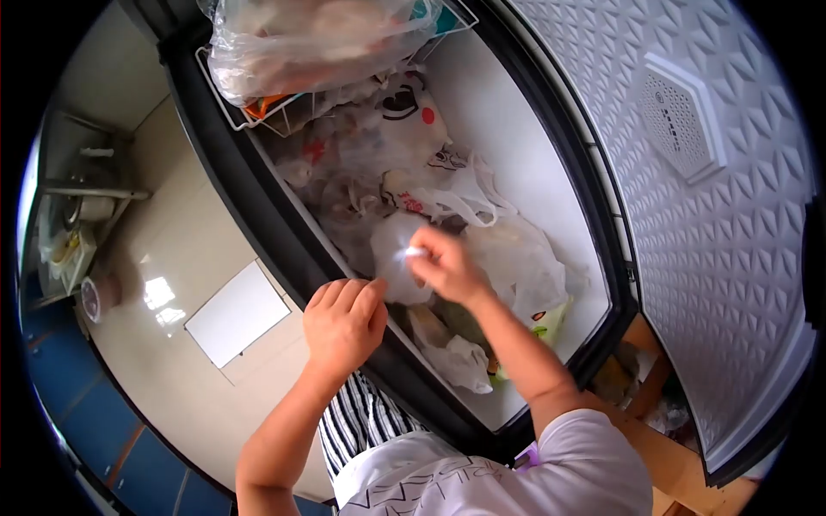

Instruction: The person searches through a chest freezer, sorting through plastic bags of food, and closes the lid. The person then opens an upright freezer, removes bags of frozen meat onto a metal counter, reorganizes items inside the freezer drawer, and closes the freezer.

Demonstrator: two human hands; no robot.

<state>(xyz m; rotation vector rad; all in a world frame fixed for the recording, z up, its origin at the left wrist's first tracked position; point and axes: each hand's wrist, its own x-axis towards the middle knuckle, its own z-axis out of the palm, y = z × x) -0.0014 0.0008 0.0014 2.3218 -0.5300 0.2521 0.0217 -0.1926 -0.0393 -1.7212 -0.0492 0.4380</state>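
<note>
Two hands (443, 265) (346, 320), one pinched bag (394, 273), one freezer (258, 205)

— What lies on the glossy beige tiled floor (194, 228)?
— A flat white rectangular sheet (238, 315) (its material I can't tell), with bright reflections just left of it.
— And along the left edge?
— A grey metal-framed rack (96, 193), a round pale-pink container (101, 295) near its lower end, then flat blue cabinet doors (69, 378) further down.
— Bottom right?
— Orange-brown wooden furniture (675, 460), only partly in view.
</note>
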